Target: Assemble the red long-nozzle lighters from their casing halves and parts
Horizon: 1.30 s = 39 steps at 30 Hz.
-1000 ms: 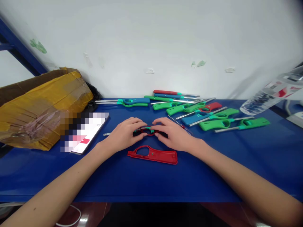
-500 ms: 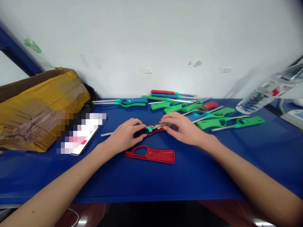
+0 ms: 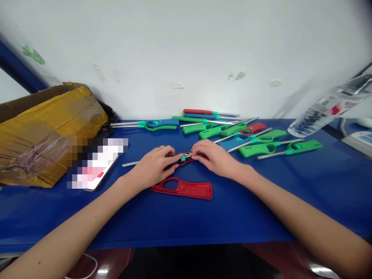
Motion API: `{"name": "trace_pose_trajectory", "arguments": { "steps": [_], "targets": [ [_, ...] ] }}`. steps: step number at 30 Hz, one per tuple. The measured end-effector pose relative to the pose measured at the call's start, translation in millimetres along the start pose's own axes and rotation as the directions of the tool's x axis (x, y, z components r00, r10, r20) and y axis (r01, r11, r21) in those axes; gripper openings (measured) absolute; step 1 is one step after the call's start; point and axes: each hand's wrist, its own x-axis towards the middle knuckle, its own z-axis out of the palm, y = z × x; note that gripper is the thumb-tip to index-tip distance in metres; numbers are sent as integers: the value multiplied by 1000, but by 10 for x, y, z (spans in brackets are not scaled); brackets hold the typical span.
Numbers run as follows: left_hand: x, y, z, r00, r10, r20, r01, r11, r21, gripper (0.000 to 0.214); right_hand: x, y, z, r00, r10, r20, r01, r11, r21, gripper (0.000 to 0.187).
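Note:
A long-nosed lighter with its red shell taken apart lies on the blue table; its metal nozzle sticks out to the left. My left hand presses down on its left part with bent fingers. My right hand pinches the inner parts beside the teal trigger. The loose red shell half lies flat just in front of both hands.
Several green, blue and red lighters are heaped at the back right. A phone lies at the left by a taped cardboard box. A plastic bottle leans at the right, near a white power strip.
My right hand drew off to the right, baring the lighter's inner parts, then came back left onto them by the trigger. The left hand stayed put.

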Motion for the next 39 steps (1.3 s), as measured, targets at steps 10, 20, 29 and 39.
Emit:
{"name": "trace_pose_trajectory", "arguments": {
  "steps": [10, 20, 29, 39],
  "targets": [
    [-12, -1, 13, 999, 7, -46, -6, 1000, 18, 34, -16, -17, 22, 1000, -22, 15, 23, 995, -93, 12],
    [-3, 11, 30, 999, -5, -32, 4, 999, -46, 33, -4, 36, 24, 999, -48, 9, 48, 999, -14, 11],
    [3, 0, 35, 998, 15, -56, -16, 1000, -13, 32, -9, 24, 74, 995, -94, -23, 90, 986, -143, 16],
    [-16, -5, 38, 998, 38, -59, -36, 999, 25, 33, -74, 21, 114, 967, -209, -143, 190, 972, -140, 23]
  ]
}}
